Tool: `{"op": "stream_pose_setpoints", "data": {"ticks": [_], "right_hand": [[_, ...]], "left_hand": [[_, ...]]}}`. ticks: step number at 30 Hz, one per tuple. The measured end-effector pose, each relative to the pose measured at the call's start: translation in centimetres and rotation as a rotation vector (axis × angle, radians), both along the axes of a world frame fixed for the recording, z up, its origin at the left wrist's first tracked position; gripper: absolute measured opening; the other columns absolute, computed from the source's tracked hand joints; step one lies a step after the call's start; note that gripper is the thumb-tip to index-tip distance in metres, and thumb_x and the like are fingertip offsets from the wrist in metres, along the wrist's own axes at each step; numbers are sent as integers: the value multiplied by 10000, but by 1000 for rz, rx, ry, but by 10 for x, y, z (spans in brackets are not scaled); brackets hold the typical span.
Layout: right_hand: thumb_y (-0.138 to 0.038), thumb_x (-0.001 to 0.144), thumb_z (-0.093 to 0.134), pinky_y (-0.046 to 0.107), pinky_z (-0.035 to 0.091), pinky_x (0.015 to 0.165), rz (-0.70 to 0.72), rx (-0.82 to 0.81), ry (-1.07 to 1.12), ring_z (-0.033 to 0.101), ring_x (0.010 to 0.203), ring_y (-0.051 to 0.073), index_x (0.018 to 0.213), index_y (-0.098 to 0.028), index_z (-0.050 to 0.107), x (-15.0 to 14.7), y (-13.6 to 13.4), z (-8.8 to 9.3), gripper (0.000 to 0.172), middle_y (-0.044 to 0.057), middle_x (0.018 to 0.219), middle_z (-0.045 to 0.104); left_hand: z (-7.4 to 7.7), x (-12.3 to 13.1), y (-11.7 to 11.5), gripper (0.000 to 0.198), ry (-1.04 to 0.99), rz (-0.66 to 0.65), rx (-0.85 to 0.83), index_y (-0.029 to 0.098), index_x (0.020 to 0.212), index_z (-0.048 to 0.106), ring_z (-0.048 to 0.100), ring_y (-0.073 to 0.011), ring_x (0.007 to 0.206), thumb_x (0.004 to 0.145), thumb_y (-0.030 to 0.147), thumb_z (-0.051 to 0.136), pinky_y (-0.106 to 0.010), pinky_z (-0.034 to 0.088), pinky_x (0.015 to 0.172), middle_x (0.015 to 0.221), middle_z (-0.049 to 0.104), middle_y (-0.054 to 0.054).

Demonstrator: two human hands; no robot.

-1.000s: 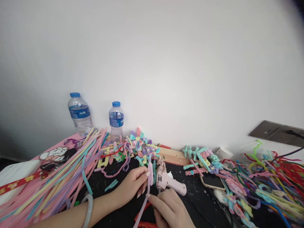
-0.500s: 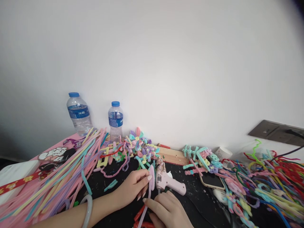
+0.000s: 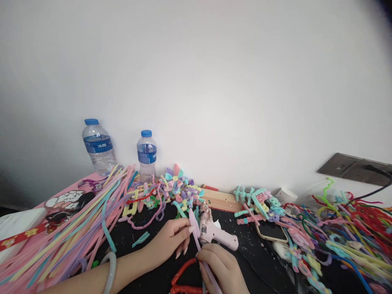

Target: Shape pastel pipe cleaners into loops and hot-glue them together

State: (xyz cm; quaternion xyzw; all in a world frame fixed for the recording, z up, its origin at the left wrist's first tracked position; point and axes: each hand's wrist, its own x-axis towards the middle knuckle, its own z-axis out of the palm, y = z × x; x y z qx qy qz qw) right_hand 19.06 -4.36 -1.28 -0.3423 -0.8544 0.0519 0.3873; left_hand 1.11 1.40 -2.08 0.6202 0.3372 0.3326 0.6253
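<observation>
Between its thumb and forefinger, my left hand [image 3: 174,240] pinches the folded upper part of a lilac pipe cleaner [image 3: 194,224]. My right hand [image 3: 221,265] is closed on the long tail of the same pipe cleaner, lower down, and the tail runs on below its fingers. Just behind the right hand lies a pale pink glue gun [image 3: 221,237] on its side, its nozzle end brownish and stained. Under the hands, a tool with red handles [image 3: 180,273] is partly cut off by the bottom edge. A short teal pipe cleaner piece [image 3: 141,239] lies left of my left hand.
Long pastel pipe cleaners [image 3: 101,216] spread at left, before two water bottles [image 3: 147,157]. Finished pipe cleaner flowers [image 3: 176,179] pile up behind. To the right are a phone [image 3: 272,232], a paper cup [image 3: 286,195], and tangled colourful pipe cleaners [image 3: 352,237].
The lilac pipe cleaner has tilted, its top now leaning left and its tail swinging right. My right hand has shifted slightly right, exposing more of the red handles. The view has moved slightly.
</observation>
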Motion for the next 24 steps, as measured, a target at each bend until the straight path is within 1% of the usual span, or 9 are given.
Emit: {"op": "stream_pose_setpoints", "data": {"ticks": [4,8,13,16,18,21,24], "right_hand": [[-57,833,471,279,543,682,16,0,35,648,734,189,1004,-190,572,1,1,-7,240,95,864,683],[-71,846,475,286,547,690,23,8,29,655,758,197,1027,-194,577,0,1,-9,241,98,882,692],[-62,833,474,272,544,720,46,-15,35,660,782,191,1042,-190,575,1,1,-4,264,96,903,694],[-70,826,464,265,539,719,15,-71,79,661,800,191,1056,-183,557,3,0,1,273,94,908,690],[-99,837,448,250,529,657,-32,-154,123,653,736,178,1015,-183,557,5,0,3,225,73,845,679],[-147,870,432,233,483,568,-125,-210,157,608,616,156,867,-187,564,7,0,3,138,37,718,640],[-190,896,428,218,419,499,-184,-213,170,542,524,138,731,-192,532,8,1,1,196,2,602,571]], "left_hand": [[-1,-1,0,326,1,-19,-6,137,768,541,374,-55,338,858,448,500,-149,302,348,478,508,50],[-1,-1,0,298,4,-9,-14,128,788,568,384,-59,357,834,423,552,-149,324,358,474,496,56],[1,-1,-1,300,23,-10,-6,134,749,544,373,-54,359,825,424,565,-146,304,355,472,492,60],[2,-2,1,339,6,-10,-12,139,731,526,373,-52,359,827,463,546,-145,294,354,468,482,62],[2,-3,3,356,-14,-22,-15,139,713,513,372,-49,354,828,474,543,-146,288,355,464,478,61],[2,-3,5,357,-43,-38,-21,137,727,511,369,-47,349,827,477,547,-146,280,353,462,477,60],[0,-4,6,342,-63,-59,-27,138,749,515,364,-47,347,833,468,546,-145,271,353,465,484,60]]}}
